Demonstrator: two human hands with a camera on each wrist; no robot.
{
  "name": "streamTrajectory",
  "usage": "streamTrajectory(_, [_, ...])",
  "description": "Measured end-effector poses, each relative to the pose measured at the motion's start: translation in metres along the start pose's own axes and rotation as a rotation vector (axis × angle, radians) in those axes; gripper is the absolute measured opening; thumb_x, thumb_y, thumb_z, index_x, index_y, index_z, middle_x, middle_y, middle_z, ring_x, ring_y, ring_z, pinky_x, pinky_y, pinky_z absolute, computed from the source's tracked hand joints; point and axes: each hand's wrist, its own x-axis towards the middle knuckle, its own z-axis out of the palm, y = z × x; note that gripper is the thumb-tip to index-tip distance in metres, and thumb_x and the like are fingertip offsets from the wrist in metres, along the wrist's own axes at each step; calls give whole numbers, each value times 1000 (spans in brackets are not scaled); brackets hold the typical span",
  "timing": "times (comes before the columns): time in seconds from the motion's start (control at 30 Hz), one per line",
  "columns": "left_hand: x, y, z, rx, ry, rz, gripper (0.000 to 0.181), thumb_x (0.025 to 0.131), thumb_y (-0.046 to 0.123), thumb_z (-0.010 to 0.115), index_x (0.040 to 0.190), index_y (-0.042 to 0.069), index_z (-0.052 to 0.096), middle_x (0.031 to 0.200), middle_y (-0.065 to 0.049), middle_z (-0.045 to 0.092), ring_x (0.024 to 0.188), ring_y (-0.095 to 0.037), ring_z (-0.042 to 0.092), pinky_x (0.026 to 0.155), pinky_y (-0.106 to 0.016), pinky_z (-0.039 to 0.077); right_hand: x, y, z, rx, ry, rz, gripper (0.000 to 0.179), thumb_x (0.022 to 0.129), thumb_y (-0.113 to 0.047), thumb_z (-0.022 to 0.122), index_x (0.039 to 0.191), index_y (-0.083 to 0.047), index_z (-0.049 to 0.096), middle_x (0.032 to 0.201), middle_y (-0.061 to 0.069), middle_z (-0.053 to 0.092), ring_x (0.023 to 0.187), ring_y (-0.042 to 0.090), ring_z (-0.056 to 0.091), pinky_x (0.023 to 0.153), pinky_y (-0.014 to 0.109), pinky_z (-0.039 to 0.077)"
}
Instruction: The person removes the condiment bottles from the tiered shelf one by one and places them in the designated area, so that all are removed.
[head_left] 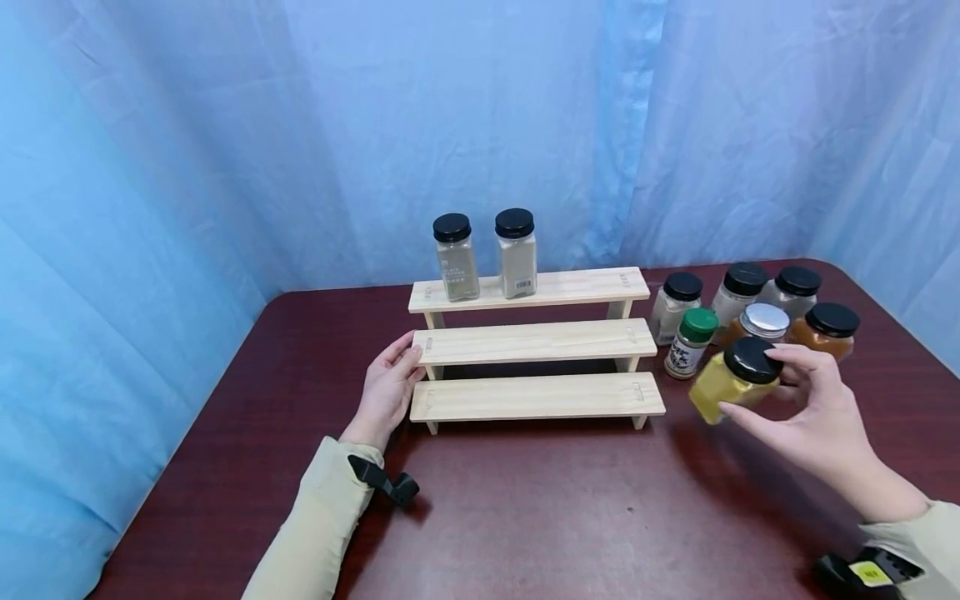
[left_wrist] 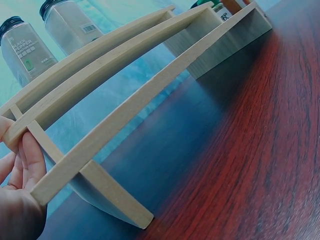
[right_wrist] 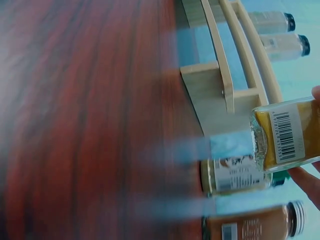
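In the head view a three-tier wooden rack (head_left: 536,396) stands mid-table. My left hand (head_left: 386,387) grips the left end of its middle tier; the left wrist view shows the thumb above and fingers below the board. My right hand (head_left: 825,417) holds a spice jar of yellow powder (head_left: 723,385), black-lidded and tilted, above the table right of the rack. A barcode label (right_wrist: 287,132) shows on the jar in the right wrist view. On the top tier stand two black-lidded jars, a pepper jar (head_left: 457,267) at left and a pale-powder jar (head_left: 517,262) beside it.
Right of the rack stand a green-lidded bottle (head_left: 684,354), a silver-lidded jar (head_left: 763,321), an orange-brown jar (head_left: 825,329) and several black-lidded jars (head_left: 675,308). Blue curtains (head_left: 465,125) hang behind the dark red table (head_left: 540,508).
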Motion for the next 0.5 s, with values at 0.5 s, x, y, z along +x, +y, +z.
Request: streamTrajectory(0.5, [0,1,0,2,6,-2,46,97,0,47,142,-5,37,100,1,54,78,-3,55,66,-16,44,-39,66,-33,-259,-42,157,104,47,5,92,136,-3,38,119,-18,51,93,-33,36,66,-6,35])
